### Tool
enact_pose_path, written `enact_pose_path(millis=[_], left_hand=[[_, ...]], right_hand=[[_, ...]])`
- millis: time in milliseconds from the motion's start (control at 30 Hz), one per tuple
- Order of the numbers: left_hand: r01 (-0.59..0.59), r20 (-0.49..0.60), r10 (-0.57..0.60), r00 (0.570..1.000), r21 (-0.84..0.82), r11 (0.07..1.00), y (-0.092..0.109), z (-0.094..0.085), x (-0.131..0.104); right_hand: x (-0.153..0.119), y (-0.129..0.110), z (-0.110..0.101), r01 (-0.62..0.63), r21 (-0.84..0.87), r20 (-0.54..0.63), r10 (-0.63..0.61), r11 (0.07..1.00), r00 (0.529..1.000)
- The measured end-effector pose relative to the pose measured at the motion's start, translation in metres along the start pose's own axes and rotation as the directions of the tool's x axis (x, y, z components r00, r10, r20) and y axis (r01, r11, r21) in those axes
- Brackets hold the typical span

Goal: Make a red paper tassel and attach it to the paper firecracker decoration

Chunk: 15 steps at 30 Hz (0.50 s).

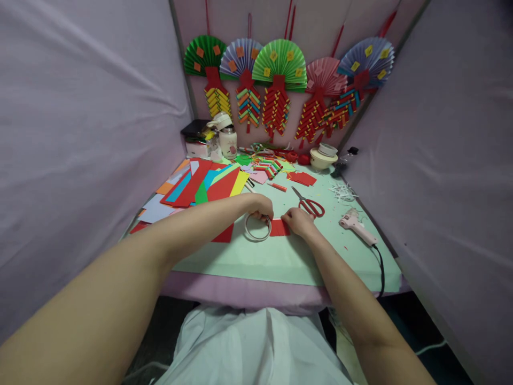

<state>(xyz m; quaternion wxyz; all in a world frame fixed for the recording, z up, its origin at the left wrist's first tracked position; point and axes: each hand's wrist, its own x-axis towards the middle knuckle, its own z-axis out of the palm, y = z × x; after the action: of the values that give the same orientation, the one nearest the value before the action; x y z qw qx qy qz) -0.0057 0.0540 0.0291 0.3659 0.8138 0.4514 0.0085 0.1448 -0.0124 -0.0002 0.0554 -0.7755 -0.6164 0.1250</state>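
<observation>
My left hand (261, 206) is closed on a white roll of tape (257, 237), which hangs below its fingers over the table. Just right of the roll lies a small red paper piece (279, 228) with a fringed lower edge. My right hand (298, 220) has its fingers pressed together at the upper right corner of that red piece. Behind my right hand rest scissors (314, 208) with red handles, blades pointing up and left. A larger red sheet (224, 233) is partly hidden under my left forearm.
Coloured paper strips (200, 182) cover the table's left side. A pink glue gun (358, 227) with a black cord lies at the right, near white shreds (343, 192). A jar (228, 142) and a bowl (323, 159) stand at the back, below hanging paper fans (279, 61).
</observation>
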Motion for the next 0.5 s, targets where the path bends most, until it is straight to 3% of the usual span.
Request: enact_pose_path(millis=[133,233,400,500], left_hand=[[-0.025,0.008,0.025,1.0,0.04,0.999,-0.003,0.002,-0.002],[-0.08,-0.013,0.081,0.997,0.033,0.996,-0.008,-0.001,-0.019],[-0.134,-0.08,0.131,0.988,-0.034,0.99,-0.018,-0.02,-0.085],[-0.225,-0.057,0.22,0.974,-0.108,0.968,-0.015,-0.034,-0.123]], right_hand=[[-0.001,-0.002,-0.001,-0.002,-0.012,-0.001,0.002,1.0,1.0],[-0.001,-0.001,-0.003,0.0,-0.021,-0.012,0.0,1.0,1.0],[-0.003,0.01,-0.006,-0.021,0.058,-0.075,0.026,0.998,0.997],[-0.009,0.017,-0.004,0.036,0.129,-0.225,-0.006,0.991,0.974]])
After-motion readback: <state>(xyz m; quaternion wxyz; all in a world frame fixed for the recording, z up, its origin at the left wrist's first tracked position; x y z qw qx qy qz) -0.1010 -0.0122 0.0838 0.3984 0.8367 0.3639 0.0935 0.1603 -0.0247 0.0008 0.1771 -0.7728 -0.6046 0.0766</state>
